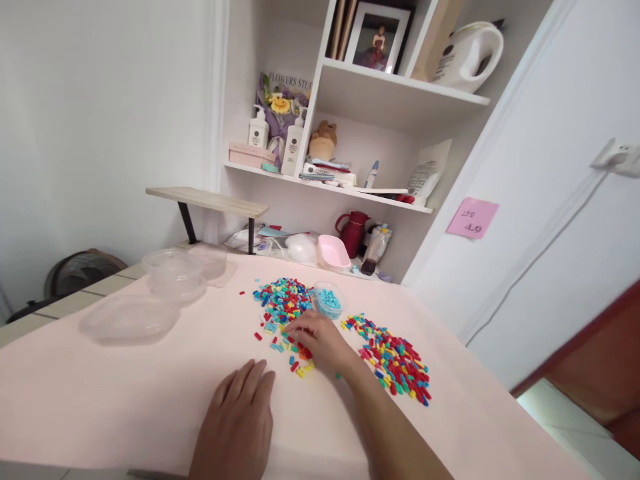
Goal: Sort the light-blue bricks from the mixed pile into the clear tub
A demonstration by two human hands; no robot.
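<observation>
My left hand lies flat on the pale pink tabletop, fingers stretched out, holding nothing. My right hand reaches over the near edge of a heap of small coloured toy bricks, its fingers bent down with a gap to the thumb. I see no brick between its fingertips. Just beyond it stands a small clear tub holding light-blue bricks. Loose red, yellow and blue bricks lie scattered under and in front of that hand. Right of it spreads a second heap of mixed bricks.
Clear plastic tubs and a clear lid or shallow container stand at the left. A small wooden riser is behind them. Along the back are a pink basin, a red jug and a bottle, below shelves.
</observation>
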